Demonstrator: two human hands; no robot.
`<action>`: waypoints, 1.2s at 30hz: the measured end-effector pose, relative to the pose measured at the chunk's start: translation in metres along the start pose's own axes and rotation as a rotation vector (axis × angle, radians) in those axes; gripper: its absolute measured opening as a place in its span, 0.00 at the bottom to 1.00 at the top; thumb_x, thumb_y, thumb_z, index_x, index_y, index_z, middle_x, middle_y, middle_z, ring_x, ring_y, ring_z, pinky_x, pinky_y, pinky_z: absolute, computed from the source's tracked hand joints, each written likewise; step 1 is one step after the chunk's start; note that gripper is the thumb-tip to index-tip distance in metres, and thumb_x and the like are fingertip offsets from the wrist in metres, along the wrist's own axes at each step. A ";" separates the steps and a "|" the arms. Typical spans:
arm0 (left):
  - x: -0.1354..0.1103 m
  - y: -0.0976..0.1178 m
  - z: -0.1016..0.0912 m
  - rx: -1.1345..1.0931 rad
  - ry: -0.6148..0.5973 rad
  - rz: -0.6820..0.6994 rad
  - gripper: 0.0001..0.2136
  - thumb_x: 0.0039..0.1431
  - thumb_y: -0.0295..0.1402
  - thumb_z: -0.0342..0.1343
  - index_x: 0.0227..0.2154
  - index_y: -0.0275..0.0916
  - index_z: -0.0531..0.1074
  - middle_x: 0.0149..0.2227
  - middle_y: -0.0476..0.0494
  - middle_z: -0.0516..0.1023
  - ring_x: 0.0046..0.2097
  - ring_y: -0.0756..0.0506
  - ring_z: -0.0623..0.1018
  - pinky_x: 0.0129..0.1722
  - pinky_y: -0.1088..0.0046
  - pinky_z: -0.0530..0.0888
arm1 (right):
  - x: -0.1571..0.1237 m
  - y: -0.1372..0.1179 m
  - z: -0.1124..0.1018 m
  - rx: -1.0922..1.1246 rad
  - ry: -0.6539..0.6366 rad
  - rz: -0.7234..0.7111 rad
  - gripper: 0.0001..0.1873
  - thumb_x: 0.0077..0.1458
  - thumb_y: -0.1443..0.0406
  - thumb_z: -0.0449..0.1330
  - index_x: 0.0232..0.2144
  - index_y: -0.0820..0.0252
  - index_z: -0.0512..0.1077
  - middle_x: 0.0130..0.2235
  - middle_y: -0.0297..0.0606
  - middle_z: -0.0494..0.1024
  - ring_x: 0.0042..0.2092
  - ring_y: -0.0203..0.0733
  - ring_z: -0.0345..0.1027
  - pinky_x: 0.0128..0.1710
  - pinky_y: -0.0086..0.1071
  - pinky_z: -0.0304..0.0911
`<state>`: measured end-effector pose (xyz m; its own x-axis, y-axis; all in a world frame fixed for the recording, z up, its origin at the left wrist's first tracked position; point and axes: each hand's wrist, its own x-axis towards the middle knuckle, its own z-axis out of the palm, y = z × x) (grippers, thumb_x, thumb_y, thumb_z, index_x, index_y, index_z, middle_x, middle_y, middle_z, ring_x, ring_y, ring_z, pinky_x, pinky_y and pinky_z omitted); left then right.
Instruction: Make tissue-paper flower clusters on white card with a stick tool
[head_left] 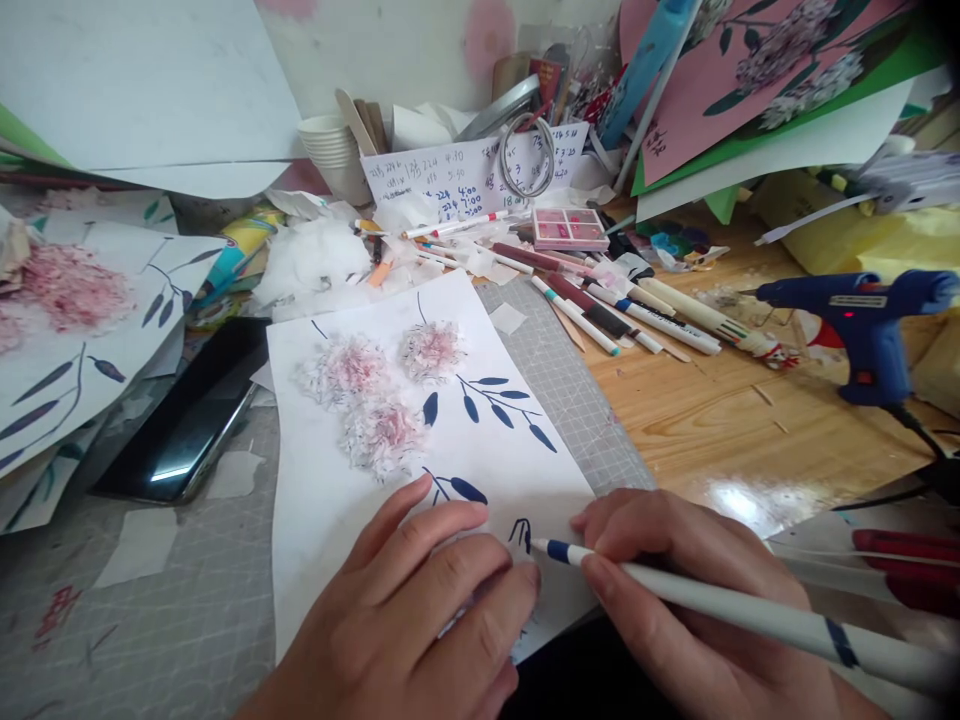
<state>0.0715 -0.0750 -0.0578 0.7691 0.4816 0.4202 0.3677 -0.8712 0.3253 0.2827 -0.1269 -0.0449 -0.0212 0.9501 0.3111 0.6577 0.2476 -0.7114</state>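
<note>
R hand [697, 585] is gripping white pen [720, 598], tip at small dark strokes [527, 535] nr lower R edge of sheet [307, 540]. L hand [420, 610] is resting loosely spread over sheet's lower part, grasping nothing. Sheet is lying on grey mat [217, 590], pink-white flowers [386, 430] sitting twd its upper L corner. Phone [187, 415] is lying by sheet's L edge; blue glue gun [862, 315] is standing past mat's R edge.
</note>
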 end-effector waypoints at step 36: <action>-0.001 -0.006 0.000 -0.020 0.035 0.025 0.07 0.60 0.33 0.53 0.33 0.44 0.76 0.35 0.51 0.78 0.48 0.46 0.73 0.61 0.63 0.62 | 0.000 0.000 0.004 0.042 0.023 0.035 0.05 0.53 0.70 0.57 0.27 0.57 0.68 0.25 0.33 0.75 0.28 0.38 0.73 0.26 0.27 0.68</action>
<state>0.0684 -0.0703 -0.0605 0.7590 0.4629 0.4579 0.3378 -0.8812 0.3308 0.2800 -0.1264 -0.0480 0.0186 0.9538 0.2997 0.6257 0.2227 -0.7476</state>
